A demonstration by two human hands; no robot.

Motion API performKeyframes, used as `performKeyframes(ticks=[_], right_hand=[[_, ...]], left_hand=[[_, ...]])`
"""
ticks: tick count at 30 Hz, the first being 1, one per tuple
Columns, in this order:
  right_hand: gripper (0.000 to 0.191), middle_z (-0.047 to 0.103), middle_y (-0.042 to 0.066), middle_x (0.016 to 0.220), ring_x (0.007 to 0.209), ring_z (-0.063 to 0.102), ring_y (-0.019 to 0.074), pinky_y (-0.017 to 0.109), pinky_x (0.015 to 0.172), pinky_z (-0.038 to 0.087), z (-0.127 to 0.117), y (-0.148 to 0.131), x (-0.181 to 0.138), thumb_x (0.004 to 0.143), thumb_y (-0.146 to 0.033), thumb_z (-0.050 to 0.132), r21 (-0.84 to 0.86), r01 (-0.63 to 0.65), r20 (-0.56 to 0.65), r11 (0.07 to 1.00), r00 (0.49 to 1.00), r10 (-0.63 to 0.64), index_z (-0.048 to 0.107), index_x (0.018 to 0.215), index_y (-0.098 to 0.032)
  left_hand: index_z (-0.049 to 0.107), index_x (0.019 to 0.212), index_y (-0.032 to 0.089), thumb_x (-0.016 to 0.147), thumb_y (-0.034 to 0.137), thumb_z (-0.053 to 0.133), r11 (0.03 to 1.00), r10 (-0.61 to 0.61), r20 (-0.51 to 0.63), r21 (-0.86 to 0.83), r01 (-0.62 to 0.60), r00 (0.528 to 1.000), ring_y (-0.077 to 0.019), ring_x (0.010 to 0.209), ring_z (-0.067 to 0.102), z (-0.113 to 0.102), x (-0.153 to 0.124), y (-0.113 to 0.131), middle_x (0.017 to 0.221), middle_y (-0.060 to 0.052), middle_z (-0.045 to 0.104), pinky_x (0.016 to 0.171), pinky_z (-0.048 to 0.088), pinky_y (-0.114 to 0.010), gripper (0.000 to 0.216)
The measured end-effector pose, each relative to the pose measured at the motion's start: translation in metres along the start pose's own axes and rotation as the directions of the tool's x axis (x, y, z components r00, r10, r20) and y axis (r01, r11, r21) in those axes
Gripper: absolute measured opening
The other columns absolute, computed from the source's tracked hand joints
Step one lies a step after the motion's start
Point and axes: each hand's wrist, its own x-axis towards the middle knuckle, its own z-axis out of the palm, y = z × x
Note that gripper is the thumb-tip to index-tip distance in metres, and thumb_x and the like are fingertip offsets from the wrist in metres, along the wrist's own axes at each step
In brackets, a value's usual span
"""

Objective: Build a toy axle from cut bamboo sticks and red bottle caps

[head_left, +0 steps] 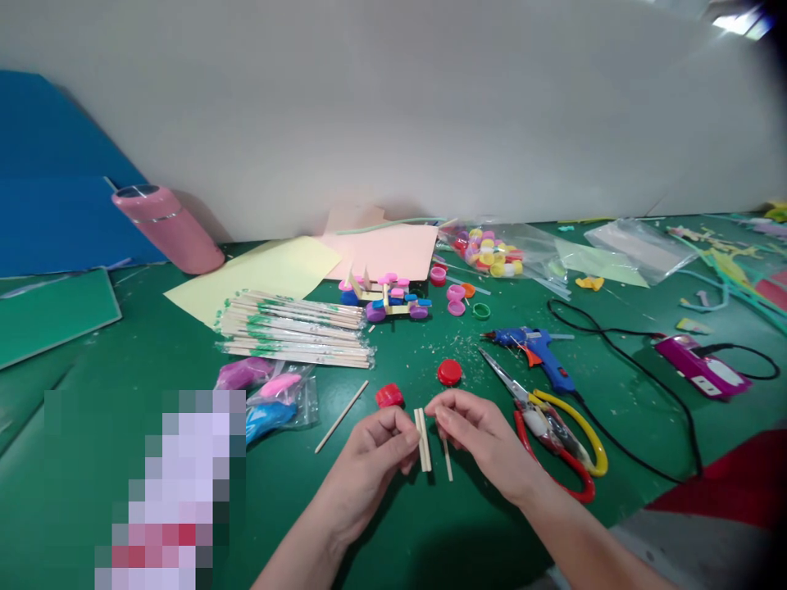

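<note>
My left hand is closed in a pinch on two short pale wooden sticks, side by side and nearly upright in view. Just to their right, my right hand has its thumb and fingers pressed together. A thin wooden stick comes out below those fingers; its upper part is hidden behind them. Two red bottle caps lie beyond my hands: one cap on its side by the left knuckles, the other cap flat. Left of my left hand rests a loose stick.
Wrapped chopsticks, bagged clay and a pink bottle are on the left. Small toy cars stand farther back. Scissors, a blue glue gun and its black cord lie right.
</note>
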Motion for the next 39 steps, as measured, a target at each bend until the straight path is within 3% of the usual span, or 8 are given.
performKeyframes(ticks=[5,13,17,20,30,39], right_hand=[[0.021,0.045,-0.004,0.059,0.054,0.039,0.0084,0.02,0.05,0.032,0.008,-0.007,0.006,0.078,-0.034,0.056,-0.034,0.042,0.025,0.999,0.999,-0.041,0.054,0.069,-0.015],[0.023,0.044,-0.005,0.056,0.051,0.039,0.0083,0.02,0.048,0.032,0.005,-0.007,0.011,0.076,-0.035,0.056,-0.063,0.048,-0.078,0.997,0.996,-0.053,0.052,0.064,-0.016],[0.024,0.048,-0.004,0.056,0.051,0.043,0.0088,0.02,0.048,0.034,0.005,-0.009,0.013,0.076,-0.036,0.057,-0.048,0.05,-0.112,0.998,0.992,-0.055,0.053,0.064,-0.016],[0.022,0.05,-0.004,0.055,0.051,0.045,0.0091,0.02,0.048,0.035,0.007,-0.009,0.013,0.075,-0.036,0.058,-0.03,0.054,-0.12,0.998,0.991,-0.058,0.053,0.065,-0.017],[0.027,0.045,-0.003,0.058,0.051,0.035,0.0075,0.02,0.046,0.025,0.005,0.001,0.013,0.082,-0.038,0.052,0.15,0.034,-0.019,0.988,0.999,-0.032,0.063,0.08,-0.014],[0.026,0.041,-0.005,0.053,0.051,0.033,0.0078,0.02,0.047,0.027,0.006,-0.002,0.015,0.078,-0.033,0.056,-0.062,0.089,-0.117,0.994,0.989,-0.095,0.053,0.059,-0.014]], left_hand=[[0.054,0.058,0.015,0.069,0.026,0.066,0.997,0.025,-0.009,0.079,-0.024,1.0,-0.0083,0.051,0.038,0.001,0.0,-0.001,0.051,0.003,0.048,0.05,0.027,-0.022,0.02],[0.058,0.061,0.014,0.073,0.032,0.062,0.993,0.059,-0.051,0.108,-0.054,0.997,-0.0095,0.052,0.042,0.001,0.001,-0.001,0.052,0.002,0.05,0.053,0.031,-0.023,0.022],[0.063,0.066,0.013,0.071,0.034,0.064,0.972,0.043,0.003,0.231,-0.043,0.999,-0.0112,0.056,0.045,0.004,-0.001,-0.002,0.058,0.0,0.054,0.054,0.034,-0.023,0.022],[0.066,0.067,0.012,0.069,0.034,0.065,0.952,0.024,-0.02,0.306,-0.017,1.0,-0.0111,0.054,0.045,0.007,-0.002,-0.002,0.057,-0.001,0.056,0.052,0.033,-0.023,0.022],[0.063,0.062,0.012,0.07,0.031,0.065,0.972,0.009,-0.062,0.234,0.006,0.998,-0.0087,0.05,0.043,0.003,0.0,-0.004,0.052,0.0,0.054,0.048,0.03,-0.021,0.021],[0.054,0.053,0.014,0.068,0.031,0.063,0.928,0.084,-0.098,0.371,-0.042,0.992,-0.0077,0.046,0.034,0.008,-0.001,-0.002,0.047,0.004,0.046,0.047,0.024,-0.021,0.025]])
